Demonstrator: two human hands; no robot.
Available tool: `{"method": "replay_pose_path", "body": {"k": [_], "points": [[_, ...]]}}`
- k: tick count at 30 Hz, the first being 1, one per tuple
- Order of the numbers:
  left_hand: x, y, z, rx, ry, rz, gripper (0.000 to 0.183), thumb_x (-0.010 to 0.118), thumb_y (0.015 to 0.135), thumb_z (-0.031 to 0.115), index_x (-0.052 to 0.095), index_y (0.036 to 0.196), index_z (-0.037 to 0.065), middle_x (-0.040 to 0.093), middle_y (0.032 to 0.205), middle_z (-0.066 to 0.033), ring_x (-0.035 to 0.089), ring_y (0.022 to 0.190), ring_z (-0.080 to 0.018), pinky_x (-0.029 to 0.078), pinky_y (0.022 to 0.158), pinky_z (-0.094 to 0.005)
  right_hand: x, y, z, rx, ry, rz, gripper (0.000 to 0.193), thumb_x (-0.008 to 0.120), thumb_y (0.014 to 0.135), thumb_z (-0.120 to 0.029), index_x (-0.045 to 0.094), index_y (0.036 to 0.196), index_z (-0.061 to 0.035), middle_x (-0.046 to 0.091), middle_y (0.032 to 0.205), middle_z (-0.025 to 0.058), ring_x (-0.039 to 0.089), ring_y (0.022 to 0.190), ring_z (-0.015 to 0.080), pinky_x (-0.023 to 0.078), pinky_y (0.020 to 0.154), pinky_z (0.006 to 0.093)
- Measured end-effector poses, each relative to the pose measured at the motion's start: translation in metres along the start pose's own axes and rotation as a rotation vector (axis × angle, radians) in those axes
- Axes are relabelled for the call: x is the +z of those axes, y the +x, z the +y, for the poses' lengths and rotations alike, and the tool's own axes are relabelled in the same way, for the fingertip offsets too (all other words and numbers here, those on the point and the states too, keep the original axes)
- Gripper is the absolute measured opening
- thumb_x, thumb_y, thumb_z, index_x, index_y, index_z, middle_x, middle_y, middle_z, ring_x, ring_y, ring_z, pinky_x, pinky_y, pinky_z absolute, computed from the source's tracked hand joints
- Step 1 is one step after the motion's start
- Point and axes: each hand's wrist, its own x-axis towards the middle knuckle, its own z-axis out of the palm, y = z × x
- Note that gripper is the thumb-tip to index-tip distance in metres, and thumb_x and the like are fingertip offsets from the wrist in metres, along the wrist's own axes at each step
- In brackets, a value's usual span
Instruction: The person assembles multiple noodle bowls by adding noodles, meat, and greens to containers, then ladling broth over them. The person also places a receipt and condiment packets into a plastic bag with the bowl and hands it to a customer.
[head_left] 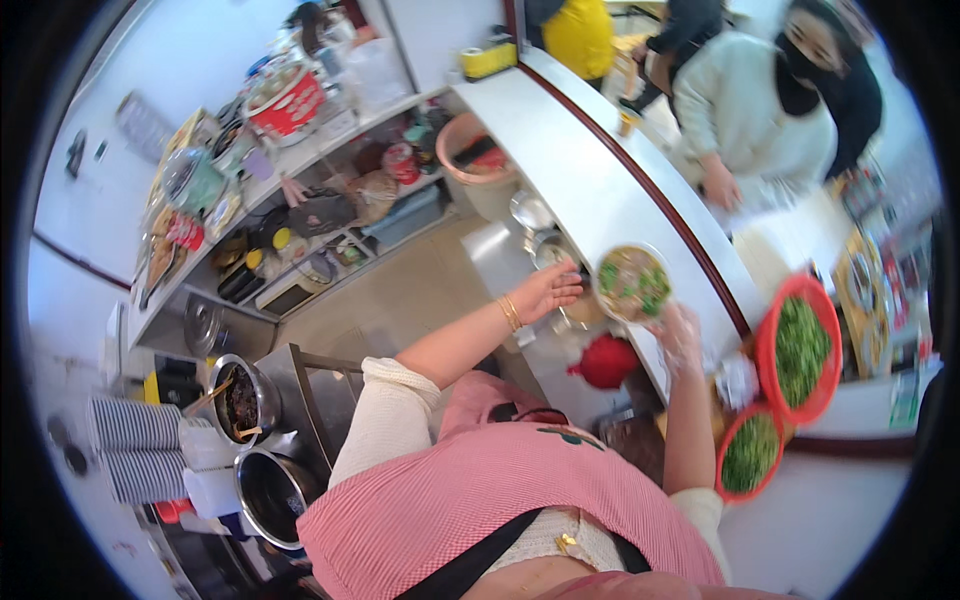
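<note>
Two hands on the bowl [632, 283] of soup & greens at 1 o'clock: left hand [547, 290] open-fingered at its rim, right hand [680, 335] cupped under. Keep it level, ease onto white surface [590, 175] w/o sloshing.

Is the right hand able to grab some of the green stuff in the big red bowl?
Probably yes. The right hand is at the soup bowl, and the big red bowl of chopped greens sits open just beside it with nothing between.

Beside the glossy white laminate counter [580, 170], the round pale bowl of noodles [632, 283] looked glazed; red plastic baskets of greens [798, 350] shone; steel pots [245, 400] gleamed.
</note>
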Motion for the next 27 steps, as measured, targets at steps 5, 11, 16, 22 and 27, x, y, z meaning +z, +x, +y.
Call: {"method": "replay_pose_path", "body": {"k": [5, 11, 16, 22, 27], "points": [[-0.137, 0.032, 0.135, 0.172, 0.345, 0.306, 0.034, 0.067, 0.095, 0.031, 0.061, 0.119, 0.006, 0.064, 0.114, -0.0065, 0.062, 0.102, -0.0179, 0.052, 0.09, -0.0351, 0.003, 0.087, 0.064, -0.148, 0.083, 0.12, 0.031, 0.061, 0.097, -0.026, 0.062, 0.11, 0.0027, 0.065, 0.108, 0.0117, 0.065, 0.1, 0.0236, 0.058, 0.083, 0.041], [-0.296, 0.068, 0.377, 0.895, 0.981, 0.817, 0.021, 0.064, 0.092, 0.02, 0.07, 0.098, 0.001, 0.07, 0.096, -0.0124, 0.068, 0.085, -0.0234, 0.054, 0.078, -0.0362, 0.005, 0.138, 0.125, -0.137, -0.046, 0.481, 0.04, 0.058, 0.099, -0.03, 0.056, 0.122, 0.0021, 0.057, 0.123, 0.0152, 0.057, 0.115, 0.0276, 0.054, 0.093, 0.047], [-0.337, 0.085, 0.553, 1.23, 1.582, 1.009, 0.019, 0.06, 0.091, 0.012, 0.069, 0.105, 0.003, 0.068, 0.107, -0.0188, 0.062, 0.105, -0.0355, 0.049, 0.093, -0.0431, 0.047, 0.135, 0.123, -0.187, 0.201, 0.678, 0.04, 0.058, 0.098, -0.032, 0.057, 0.12, 0.0016, 0.058, 0.119, 0.0133, 0.056, 0.112, 0.0266, 0.052, 0.094, 0.0452], [-0.343, 0.094, 0.645, 1.026, 2.024, 1.071, 0.014, 0.064, 0.087, 0.017, 0.069, 0.096, 0.007, 0.067, 0.098, -0.0151, 0.062, 0.101, -0.0348, 0.049, 0.09, -0.0437, 0.074, 0.128, 0.065, -0.086, -0.089, 1.266, 0.037, 0.065, 0.097, -0.027, 0.057, 0.118, 0.0012, 0.058, 0.121, 0.0142, 0.055, 0.109, 0.0252, 0.048, 0.095, 0.0398], [-0.364, 0.098, 0.673, 0.826, 2.033, 0.775, 0.014, 0.072, 0.08, 0.02, 0.068, 0.086, 0.008, 0.064, 0.086, -0.0116, 0.06, 0.089, -0.0337, 0.048, 0.084, -0.044, 0.126, 0.144, -0.013, -0.341, -0.583, 1.258, 0.048, 0.066, 0.096, -0.027, 0.055, 0.131, 0.0034, 0.063, 0.124, 0.0173, 0.06, 0.11, 0.0254, 0.048, 0.094, 0.0334]]}}
